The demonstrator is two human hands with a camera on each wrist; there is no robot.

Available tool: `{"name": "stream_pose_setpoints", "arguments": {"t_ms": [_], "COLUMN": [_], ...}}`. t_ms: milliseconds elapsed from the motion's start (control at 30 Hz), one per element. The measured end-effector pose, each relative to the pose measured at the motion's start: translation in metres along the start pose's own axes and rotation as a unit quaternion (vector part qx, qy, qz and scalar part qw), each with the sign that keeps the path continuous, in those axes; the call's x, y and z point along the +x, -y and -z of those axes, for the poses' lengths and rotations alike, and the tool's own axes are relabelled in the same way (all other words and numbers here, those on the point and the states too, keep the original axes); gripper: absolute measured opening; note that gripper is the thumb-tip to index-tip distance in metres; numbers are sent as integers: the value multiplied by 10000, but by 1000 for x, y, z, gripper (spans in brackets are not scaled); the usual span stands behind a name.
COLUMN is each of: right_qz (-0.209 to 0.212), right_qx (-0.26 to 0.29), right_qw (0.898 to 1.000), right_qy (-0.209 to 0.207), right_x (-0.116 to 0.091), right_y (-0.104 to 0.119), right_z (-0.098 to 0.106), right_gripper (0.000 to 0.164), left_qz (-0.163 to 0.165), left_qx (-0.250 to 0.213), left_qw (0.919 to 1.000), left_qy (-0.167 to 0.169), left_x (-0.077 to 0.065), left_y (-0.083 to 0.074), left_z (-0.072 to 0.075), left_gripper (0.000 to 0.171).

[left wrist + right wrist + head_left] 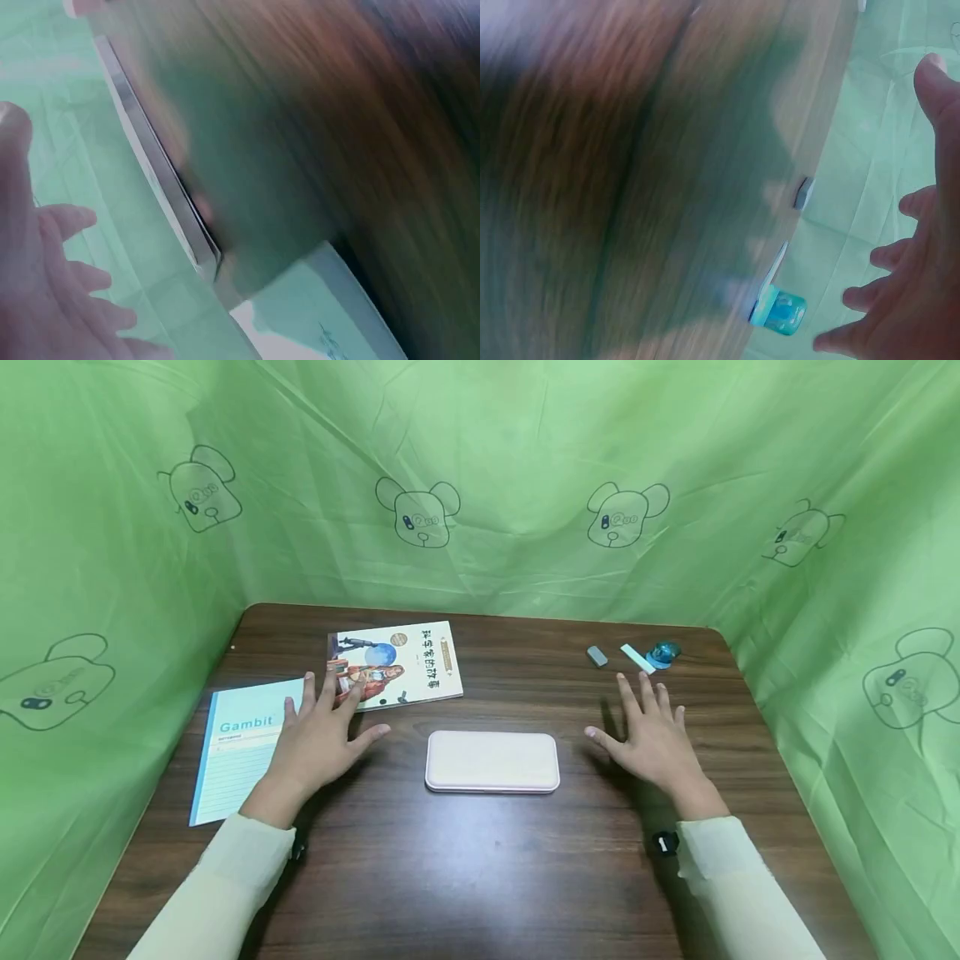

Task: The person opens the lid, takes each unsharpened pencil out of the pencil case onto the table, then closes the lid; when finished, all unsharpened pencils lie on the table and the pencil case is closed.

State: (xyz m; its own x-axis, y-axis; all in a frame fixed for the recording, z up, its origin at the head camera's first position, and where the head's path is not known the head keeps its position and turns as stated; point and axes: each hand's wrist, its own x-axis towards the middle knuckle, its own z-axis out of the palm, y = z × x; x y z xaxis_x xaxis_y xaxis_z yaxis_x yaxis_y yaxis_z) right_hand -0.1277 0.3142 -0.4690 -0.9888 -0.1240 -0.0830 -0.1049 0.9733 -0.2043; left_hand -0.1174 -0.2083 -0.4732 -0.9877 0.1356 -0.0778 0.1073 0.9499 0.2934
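My left hand (317,739), fingers spread, is above the table between a light-blue notebook (243,739) marked "Gambit" and a picture-covered book (412,664). It holds nothing and hides part of both. Over on the right, my right hand (660,743) is spread too and grips nothing. Just beyond its fingertips lie a small grey-blue eraser-like block (597,657), a pale flat strip (637,657) and a translucent blue object (663,652), whose kind I cannot tell. A closed pale-pink case (492,762) lies between the hands. In the right wrist view, the blue object (784,311) appears near the table edge.
The dark wood-grain table (480,877) has rounded far corners. Green cloth (525,568) with drawn bear heads hangs behind it and along both sides. Dark bands with small devices (665,842) sit at the wrists below pale sleeves.
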Motion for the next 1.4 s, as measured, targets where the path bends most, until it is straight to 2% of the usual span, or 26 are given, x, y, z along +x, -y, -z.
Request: {"name": "stream_pose_setpoints", "arguments": {"t_ms": [167,300,400,500,567,833,1033,1167,1400], "right_qz": [234,718,1095,1262,1354,1412,1355,1328,1562], "right_qx": [549,1208,1664,1927,1864,1626,1492,1337,1244], "right_qw": [9978,9884,9765,9677,9672,9692,9719,9745,9728], "right_qy": [295,578,818,1022,1071,1191,1215,1215,1173], "right_x": [-3,-6,-10,-14,-16,-28,-36,-40,-36], "right_y": [17,39,57,73,80,90,95,96,90], "right_z": [1,-2,-5,-9,-12,-24,-28,-28,-24], "right_gripper": [108,94,81,73,73,85,90,88,86], "left_qz": [-427,-889,-1174,-1232,-1212,-1342,-1225,-1269,-1396], "left_qx": [-788,-1520,-1813,-1801,-1696,-1312,-1436,-1644,-1770], "left_qw": [9959,9839,9744,9717,9730,9785,9782,9741,9707], "left_qy": [95,318,627,909,992,854,870,889,830], "left_x": [-4,-11,-17,-22,-24,-28,-30,-31,-32], "left_y": [-18,-42,-59,-71,-77,-87,-89,-88,-83], "left_z": [-1,-5,-11,-18,-23,-41,-47,-47,-48], "left_gripper": [85,77,78,87,93,102,101,101,100]}}
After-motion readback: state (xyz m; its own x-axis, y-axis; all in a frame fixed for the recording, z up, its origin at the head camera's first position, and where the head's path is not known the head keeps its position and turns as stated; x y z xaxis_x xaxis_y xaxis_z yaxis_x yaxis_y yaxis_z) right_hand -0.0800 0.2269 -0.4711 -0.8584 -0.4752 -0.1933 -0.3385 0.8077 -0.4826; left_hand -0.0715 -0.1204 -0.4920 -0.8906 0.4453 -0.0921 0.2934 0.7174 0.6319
